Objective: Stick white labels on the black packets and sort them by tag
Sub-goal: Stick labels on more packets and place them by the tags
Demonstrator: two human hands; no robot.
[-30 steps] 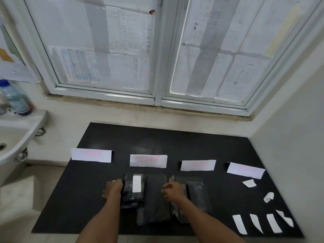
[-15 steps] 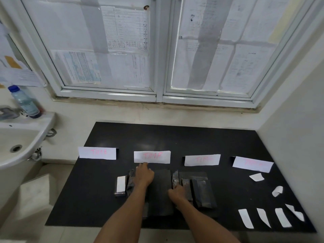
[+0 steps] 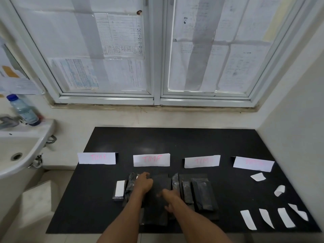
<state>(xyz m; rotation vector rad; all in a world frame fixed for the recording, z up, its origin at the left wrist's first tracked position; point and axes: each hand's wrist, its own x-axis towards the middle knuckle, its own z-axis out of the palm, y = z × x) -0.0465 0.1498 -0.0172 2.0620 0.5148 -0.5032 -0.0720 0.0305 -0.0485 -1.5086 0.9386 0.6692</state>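
The labelled packet (image 3: 120, 190) is down now. It's out of the left hand and lying flat on the desk (image 3: 175, 141), white strip up, just left of the pile. That puts it roughly below the gap between the first tag (image 3: 96, 158) and the second tag (image 3: 151, 160), and it hasn't budged in the last half second.

The left hand (image 3: 142, 183) is back on the crinkled packets (image 3: 130, 185) under the second tag, fingers bent over their far end. Whether it's actually gripping one, I can't tell.

And there goes the right hand (image 3: 167, 197), sliding left off the right-hand packets (image 3: 203, 195) and onto the flat middle packet (image 3: 156, 211). It's a blur, so I can't say if the fingers are spread or closed.

Looks to me like one packet is done and the next is being chosen. The spare white labels (image 3: 248, 219) lie at the near right.
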